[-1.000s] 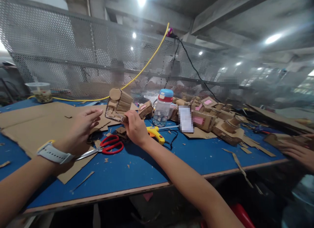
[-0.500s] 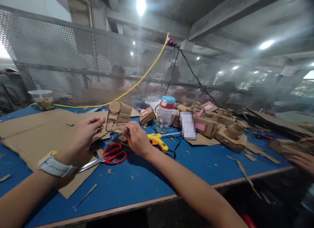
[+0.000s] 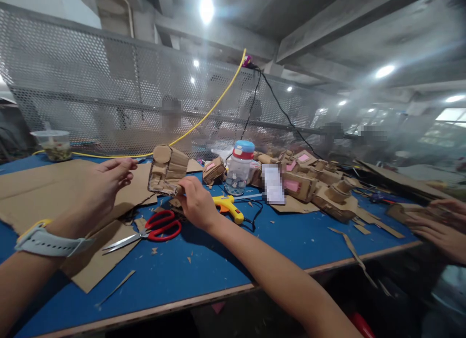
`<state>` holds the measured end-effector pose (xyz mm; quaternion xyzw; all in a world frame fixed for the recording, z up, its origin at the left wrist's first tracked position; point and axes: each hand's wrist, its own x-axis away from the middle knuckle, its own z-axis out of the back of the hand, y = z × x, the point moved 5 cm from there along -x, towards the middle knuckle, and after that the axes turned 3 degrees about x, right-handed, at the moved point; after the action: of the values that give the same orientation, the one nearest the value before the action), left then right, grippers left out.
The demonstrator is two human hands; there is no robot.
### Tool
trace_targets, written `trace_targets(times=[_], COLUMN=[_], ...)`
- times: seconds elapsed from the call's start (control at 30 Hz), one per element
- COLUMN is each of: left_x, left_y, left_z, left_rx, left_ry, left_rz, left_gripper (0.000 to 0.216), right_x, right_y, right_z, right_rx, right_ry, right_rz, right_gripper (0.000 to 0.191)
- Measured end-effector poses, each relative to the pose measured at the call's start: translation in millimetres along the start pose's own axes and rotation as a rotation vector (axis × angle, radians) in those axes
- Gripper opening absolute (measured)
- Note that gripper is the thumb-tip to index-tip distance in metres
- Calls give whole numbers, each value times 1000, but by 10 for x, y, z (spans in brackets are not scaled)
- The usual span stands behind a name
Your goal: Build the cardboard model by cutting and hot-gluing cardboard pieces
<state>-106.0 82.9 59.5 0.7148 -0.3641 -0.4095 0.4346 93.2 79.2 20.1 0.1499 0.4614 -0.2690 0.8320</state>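
My right hand (image 3: 196,202) grips the lower right corner of a small cardboard model (image 3: 168,170), a boxy piece with a round disc at its top left. To its left, my left hand (image 3: 105,182) is raised with thumb and fingertips pinched together. A small dark sliver (image 3: 141,160) sticks out from that pinch, too small to name. Red-handled scissors (image 3: 153,229) lie on the blue table below the model, blades spread and pointing left. Just right of my right hand rests a yellow glue gun (image 3: 230,206), partly hidden behind that hand.
Large cardboard sheets (image 3: 47,180) cover the table's left side. A bottle (image 3: 240,168) with a blue lid stands behind the glue gun. Cardboard models (image 3: 327,190) are heaped at the right. Another person's hands (image 3: 437,226) hold cardboard at the far right. A yellow cable (image 3: 218,102) crosses behind.
My left hand has moved left and slightly up, away from the model, and a dark sliver now shows at its fingertips. My right hand still grips the model. The view has shifted slightly.
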Motion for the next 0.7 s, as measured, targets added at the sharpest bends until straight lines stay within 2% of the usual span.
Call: trace_targets(times=[0.27, 0.7], left_x=[-49, 81], left_y=[-42, -36], left_z=[44, -53], left_rx=[-97, -155], left_ry=[-23, -77], left_rz=[-60, -118], left_gripper=[54, 28], right_x=[-31, -29], right_y=[4, 41], right_z=[20, -13], right_rx=[-38, -49], right_ry=[-14, -32], right_rz=[-46, -94], right_gripper=[16, 15])
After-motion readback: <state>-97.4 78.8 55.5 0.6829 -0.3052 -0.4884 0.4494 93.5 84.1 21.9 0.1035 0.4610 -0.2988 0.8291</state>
